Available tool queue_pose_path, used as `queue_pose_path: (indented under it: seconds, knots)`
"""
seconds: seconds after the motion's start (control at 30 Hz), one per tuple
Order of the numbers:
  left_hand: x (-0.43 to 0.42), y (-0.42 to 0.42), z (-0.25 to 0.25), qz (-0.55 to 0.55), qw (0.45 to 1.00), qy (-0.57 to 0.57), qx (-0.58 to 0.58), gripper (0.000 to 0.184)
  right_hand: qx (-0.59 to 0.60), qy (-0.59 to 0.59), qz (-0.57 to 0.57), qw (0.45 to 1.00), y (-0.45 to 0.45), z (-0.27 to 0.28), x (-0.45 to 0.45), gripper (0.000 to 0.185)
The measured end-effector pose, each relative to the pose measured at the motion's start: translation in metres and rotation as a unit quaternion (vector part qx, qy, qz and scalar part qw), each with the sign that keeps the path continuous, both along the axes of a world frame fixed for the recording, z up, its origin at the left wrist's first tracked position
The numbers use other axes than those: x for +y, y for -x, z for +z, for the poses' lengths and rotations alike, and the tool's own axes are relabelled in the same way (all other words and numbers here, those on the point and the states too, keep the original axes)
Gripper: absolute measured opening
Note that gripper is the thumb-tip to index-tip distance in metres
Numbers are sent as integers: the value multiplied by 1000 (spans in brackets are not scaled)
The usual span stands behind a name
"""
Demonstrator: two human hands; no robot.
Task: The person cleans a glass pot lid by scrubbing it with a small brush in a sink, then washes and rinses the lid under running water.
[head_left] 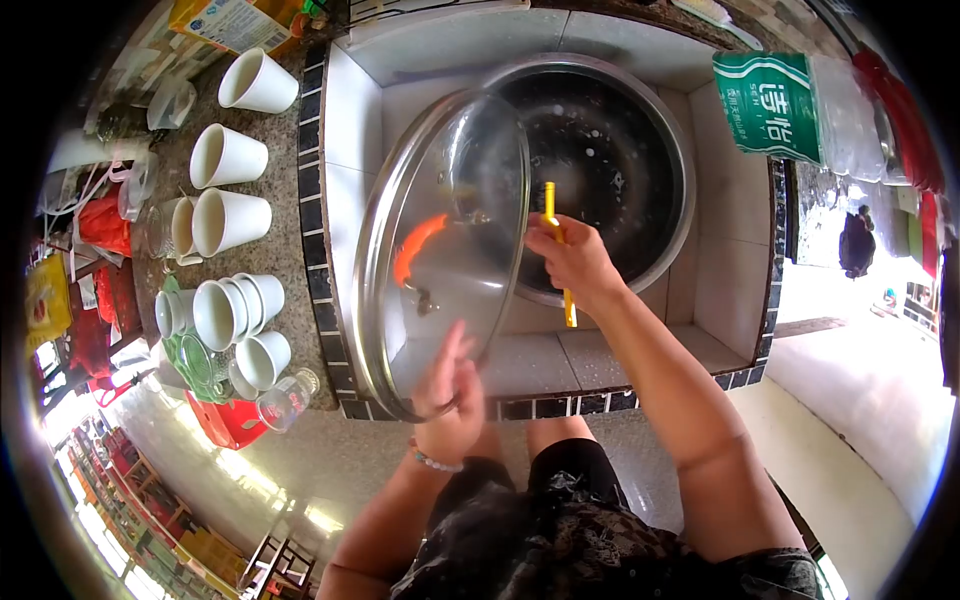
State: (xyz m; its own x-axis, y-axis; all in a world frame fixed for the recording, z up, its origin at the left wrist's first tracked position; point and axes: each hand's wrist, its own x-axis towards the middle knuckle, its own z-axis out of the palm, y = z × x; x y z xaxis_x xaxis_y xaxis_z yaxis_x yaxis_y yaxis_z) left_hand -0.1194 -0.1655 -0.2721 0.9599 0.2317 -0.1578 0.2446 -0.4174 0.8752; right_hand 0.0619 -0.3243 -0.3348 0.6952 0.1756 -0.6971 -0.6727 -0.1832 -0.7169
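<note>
A glass pot lid (475, 290) with a steel rim and an orange handle stands steeply tilted over the left part of the tiled sink. My left hand (450, 400) grips its lower rim, slightly blurred, with fingers stretched up along the glass. Closed around a slim yellow stick-like thing (569, 308) is my right hand (577, 262), its fingertips close to the lid's right rim. I cannot tell exactly what the yellow thing is. Behind the lid and right hand, a large steel basin (610, 150) holds dark-looking water with specks of foam.
Several white cups (232, 222) line the speckled counter (290, 210) on the left, with a clear glass jar (288, 400) at its near corner. A plastic bottle with a green label (768, 105) lies at the sink's right edge. Black tiles (520, 408) border the sink (725, 240).
</note>
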Motion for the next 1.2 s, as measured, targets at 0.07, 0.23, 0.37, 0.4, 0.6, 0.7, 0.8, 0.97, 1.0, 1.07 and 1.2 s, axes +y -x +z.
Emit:
queue_pose_path:
  seconds: [0.07,0.23,0.37,0.4,0.6,0.7,0.8,0.97,1.0,1.07,1.2]
  knots:
    - [0,0,1,-6,1000,-14,1,52,123,-107,-27,986,-5,-10,5,15]
    - [-2,-7,19,-6,996,65,-63,84,26,-107,-9,994,0,-13,24,5]
    - [14,-24,50,92,941,309,-99,88,-102,-2,48,994,4,-25,31,10]
    - [21,-29,56,130,916,368,-89,86,-114,-1,49,992,4,-27,31,11]
    - [69,-83,88,132,898,402,-121,68,-162,5,67,984,-27,-20,37,11]
    - [85,-109,91,95,966,241,-12,65,-200,24,80,976,-43,-23,40,16]
    - [70,-116,85,142,956,241,-87,63,-252,49,100,961,-64,-51,27,25]
    - [62,-107,89,142,968,163,-129,69,-237,420,291,826,-66,-28,-28,60]
    - [60,-108,91,147,967,159,-132,68,-174,492,355,776,-55,-13,-29,61]
    - [57,-109,94,156,967,152,-135,68,-222,382,397,804,-34,5,-33,63]
    - [56,-109,93,127,971,118,-164,67,-353,177,305,867,-17,29,-24,30]
